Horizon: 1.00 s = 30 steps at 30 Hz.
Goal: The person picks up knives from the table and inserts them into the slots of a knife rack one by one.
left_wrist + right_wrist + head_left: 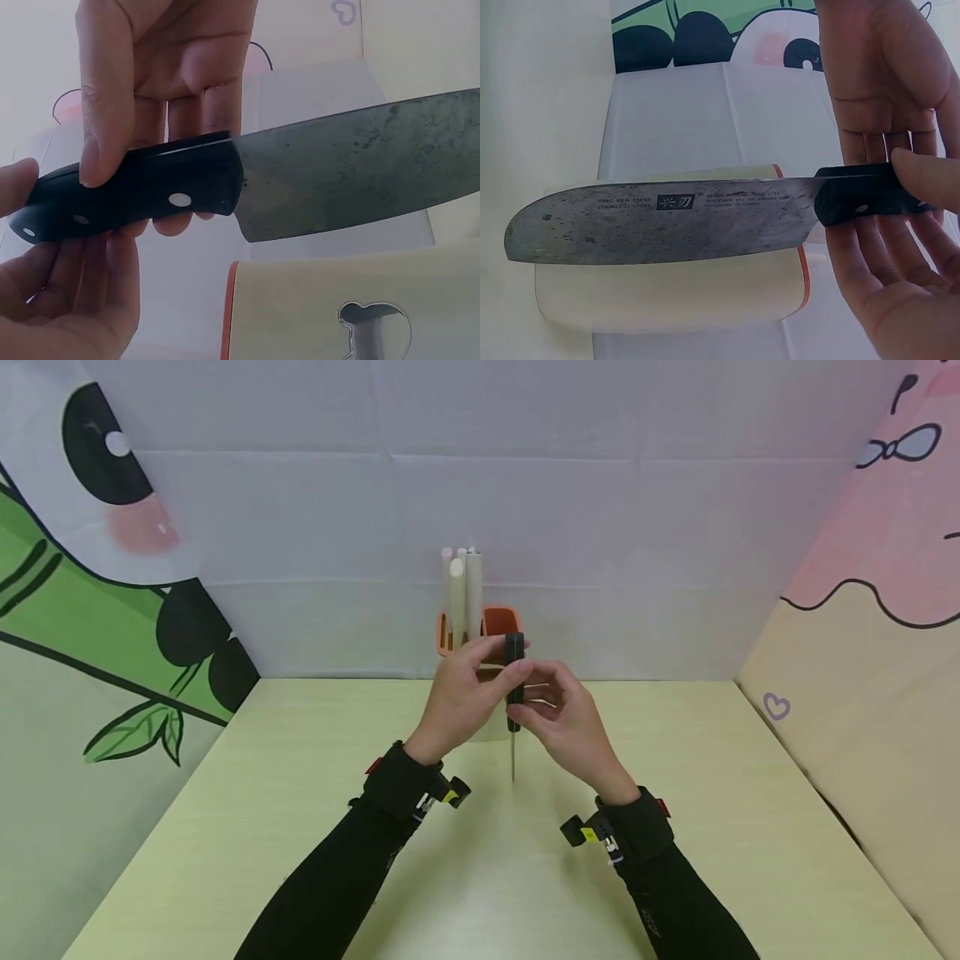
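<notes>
Both hands hold a kitchen knife [514, 647] upright, blade tip downward, over the far part of the table. My left hand [463, 693] grips the upper end of its black riveted handle, thumb across it. Lower on the handle, close to the blade, my right hand [566, 727] pinches it between thumb and fingers. From the head the broad blade shows only as a thin edge. The right wrist view shows the blade's flat side [645, 217], stained and printed with lettering. Just behind the knife stands a cream knife holder [667, 304] with an orange rim, partly hidden by the hands.
Several white-handled utensils [457, 597] stand in the left part of the holder, near the back wall. A pale wooden table [465, 877] spreads toward me. Printed cloth walls [600, 527] enclose its back and sides.
</notes>
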Available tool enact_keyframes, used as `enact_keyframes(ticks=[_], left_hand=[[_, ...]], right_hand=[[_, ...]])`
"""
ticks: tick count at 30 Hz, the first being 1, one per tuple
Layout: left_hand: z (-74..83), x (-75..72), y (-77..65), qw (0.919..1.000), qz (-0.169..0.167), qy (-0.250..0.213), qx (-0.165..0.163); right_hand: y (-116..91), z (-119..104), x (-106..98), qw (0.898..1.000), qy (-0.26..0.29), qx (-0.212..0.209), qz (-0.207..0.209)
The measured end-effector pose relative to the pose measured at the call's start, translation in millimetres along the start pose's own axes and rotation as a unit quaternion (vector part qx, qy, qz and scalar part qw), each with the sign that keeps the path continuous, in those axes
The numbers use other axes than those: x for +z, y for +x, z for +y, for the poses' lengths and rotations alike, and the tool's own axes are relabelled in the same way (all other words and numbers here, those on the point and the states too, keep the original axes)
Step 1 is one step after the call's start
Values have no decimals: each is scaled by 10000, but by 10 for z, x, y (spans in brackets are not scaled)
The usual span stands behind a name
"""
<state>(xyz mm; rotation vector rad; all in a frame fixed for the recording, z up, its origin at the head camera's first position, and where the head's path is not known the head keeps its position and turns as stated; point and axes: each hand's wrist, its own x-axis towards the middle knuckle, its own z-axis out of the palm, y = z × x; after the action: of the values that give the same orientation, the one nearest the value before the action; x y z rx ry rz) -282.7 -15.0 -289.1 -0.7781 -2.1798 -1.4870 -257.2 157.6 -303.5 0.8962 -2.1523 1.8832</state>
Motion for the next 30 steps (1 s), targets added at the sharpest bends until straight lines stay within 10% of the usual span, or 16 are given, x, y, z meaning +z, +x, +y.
enact_keyframes(ticks=[30], left_hand=[[38, -453, 46, 9996, 118, 211, -122]], right_hand=[[338, 480, -149, 9953, -680, 690, -93]])
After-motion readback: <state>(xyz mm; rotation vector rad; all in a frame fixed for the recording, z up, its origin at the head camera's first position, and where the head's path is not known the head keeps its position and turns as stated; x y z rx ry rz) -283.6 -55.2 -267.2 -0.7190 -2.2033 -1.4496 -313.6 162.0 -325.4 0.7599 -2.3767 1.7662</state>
